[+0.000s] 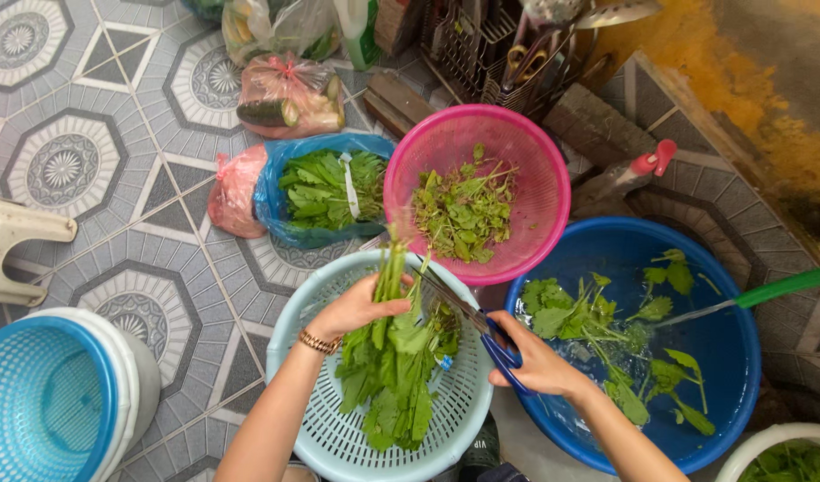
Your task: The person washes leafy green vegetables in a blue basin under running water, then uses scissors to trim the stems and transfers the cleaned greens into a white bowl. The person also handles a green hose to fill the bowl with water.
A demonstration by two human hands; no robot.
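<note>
One bunch of leafy greens (394, 357) is held by its stems in the left hand (355, 306), the grip pressed around them, above a pale blue colander (314, 427). Blue-handled scissors (481, 327) are pinched in the right hand (539, 361), blades at the stems. Cut leaves are seen in a pink basket (539, 170) and a blue basin (731, 357) of water

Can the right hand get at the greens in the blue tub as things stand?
Probably not freely: the right hand is gripping scissors, though it hovers at the blue tub rim and nothing covers the floating greens. It would have to put the scissors down first.
</note>
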